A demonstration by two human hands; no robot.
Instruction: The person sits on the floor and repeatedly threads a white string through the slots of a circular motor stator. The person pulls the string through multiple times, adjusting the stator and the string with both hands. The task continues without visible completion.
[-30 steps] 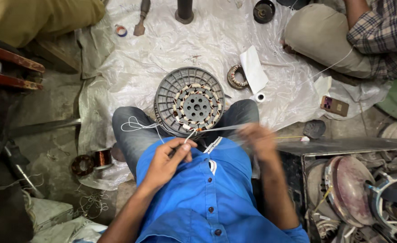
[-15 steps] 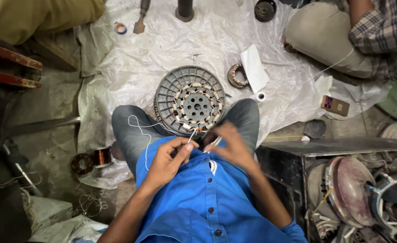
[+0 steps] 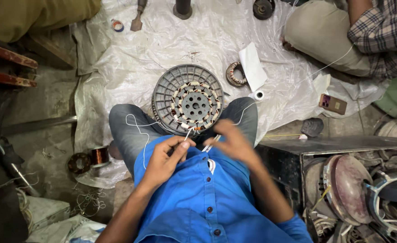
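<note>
A round grey motor housing (image 3: 162, 92) with copper-wound stator coils rests against my knees on white plastic sheeting. My left hand (image 3: 164, 159) pinches a white thread (image 3: 137, 130) that loops over my left thigh and runs to the coils. My right hand (image 3: 232, 141) is blurred, close beside the left, fingers closed on the same thread near the housing's lower edge. A small white thread spool (image 3: 258, 95) lies just right of the housing.
A loose stator ring (image 3: 234, 74) and white paper (image 3: 252, 67) lie beyond the housing. Another person sits at top right beside a phone (image 3: 332, 104). A copper wire spool (image 3: 100, 156) sits at left. A black box (image 3: 297, 157) and stacked motor parts fill the right.
My right hand, stretched out to the right a second ago with the thread taut, has come back in beside my left hand near the housing.
</note>
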